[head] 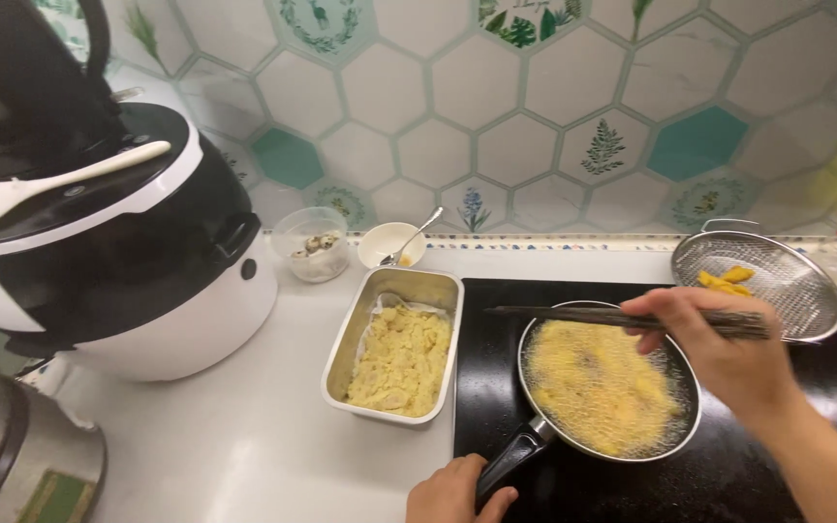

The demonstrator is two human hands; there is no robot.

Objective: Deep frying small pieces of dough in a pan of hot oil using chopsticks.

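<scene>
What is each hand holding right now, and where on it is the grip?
The left hand grips the frying pan by the end of its black handle. The right hand holds dark chopsticks near their thick end, tips stretched out over the pan.

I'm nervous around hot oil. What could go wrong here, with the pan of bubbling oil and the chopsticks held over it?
1. The right hand holds the chopsticks low over the frying pan, whose oil bubbles across its whole surface; spatter could reach the fingers.
2. The left hand grips the pan handle at the counter's front edge; a jerk might slosh oil out.
3. The tray of batter sits right beside the pan; drips could make the oil spit.
</scene>
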